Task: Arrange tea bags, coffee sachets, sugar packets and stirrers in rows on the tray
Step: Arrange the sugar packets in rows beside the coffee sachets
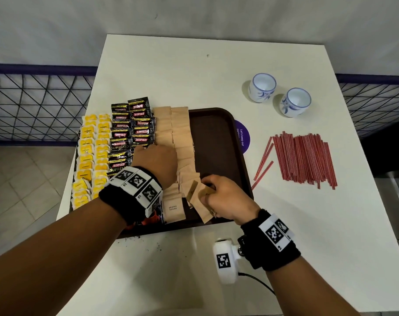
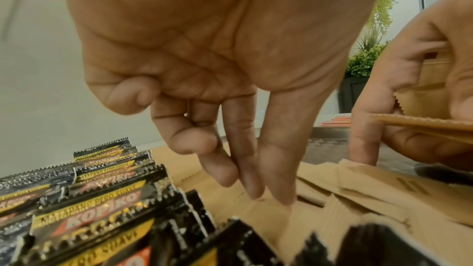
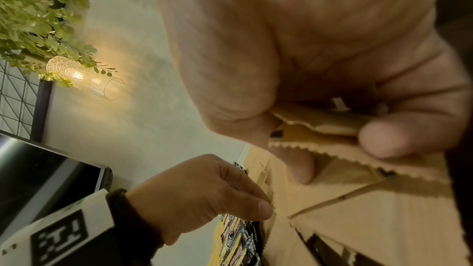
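At the near edge of the white table (image 1: 216, 65) sits a brown tray (image 1: 219, 133), and over its 6 o'clock end the right hand (image 1: 223, 197) pinches a small fan of brown sugar packets (image 1: 199, 201) between thumb and curled fingers (image 3: 391, 139), the serrated paper edges sticking out toward 9 o'clock. Just beside it, at about 9 o'clock from that hand, the left hand (image 1: 157, 163) reaches down with its longer fingers (image 2: 276, 179) straight and pressed together, tips touching the laid-out sugar packets (image 1: 180, 133), while the little finger is curled in toward the palm. Those packets lie in two overlapping rows running from 6 to 12 o'clock down the middle of the tray. To their 9 o'clock side are two rows of black coffee sachets (image 1: 130, 128), and further toward 9 o'clock two rows of yellow tea bags (image 1: 91, 156). The 3 o'clock part of the tray is bare. Off the tray at 3 o'clock, a loose heap of red stirrers (image 1: 305, 158) lies on the table. Farther off, at about 1 o'clock, stand two white cups (image 1: 262, 87) with blue markings, near each other.
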Motion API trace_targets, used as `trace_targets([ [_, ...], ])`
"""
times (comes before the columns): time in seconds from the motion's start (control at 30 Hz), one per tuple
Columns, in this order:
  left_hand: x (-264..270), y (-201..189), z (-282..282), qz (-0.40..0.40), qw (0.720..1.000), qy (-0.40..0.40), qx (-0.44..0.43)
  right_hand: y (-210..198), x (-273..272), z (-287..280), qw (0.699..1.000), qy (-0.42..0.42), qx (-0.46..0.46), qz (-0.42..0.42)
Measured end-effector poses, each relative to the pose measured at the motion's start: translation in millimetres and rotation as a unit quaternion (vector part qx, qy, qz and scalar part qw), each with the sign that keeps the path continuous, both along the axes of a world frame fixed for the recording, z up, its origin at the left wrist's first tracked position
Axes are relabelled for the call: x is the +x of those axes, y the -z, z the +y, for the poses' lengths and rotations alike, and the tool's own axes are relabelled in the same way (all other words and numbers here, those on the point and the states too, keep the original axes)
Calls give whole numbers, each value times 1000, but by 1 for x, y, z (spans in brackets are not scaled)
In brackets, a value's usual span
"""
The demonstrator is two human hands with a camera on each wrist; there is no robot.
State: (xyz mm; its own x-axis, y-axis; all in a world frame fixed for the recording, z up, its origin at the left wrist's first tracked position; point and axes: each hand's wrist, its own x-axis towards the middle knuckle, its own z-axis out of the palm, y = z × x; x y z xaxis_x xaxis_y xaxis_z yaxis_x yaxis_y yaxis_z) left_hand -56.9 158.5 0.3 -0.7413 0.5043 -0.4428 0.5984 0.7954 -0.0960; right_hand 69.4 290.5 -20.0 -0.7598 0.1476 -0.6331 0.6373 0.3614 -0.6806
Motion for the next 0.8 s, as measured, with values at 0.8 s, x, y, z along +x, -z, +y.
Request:
trace_targets([
  [0.8,1,-2,1,-54,995,44,70,-1,10,12,1000,24,6,12],
])
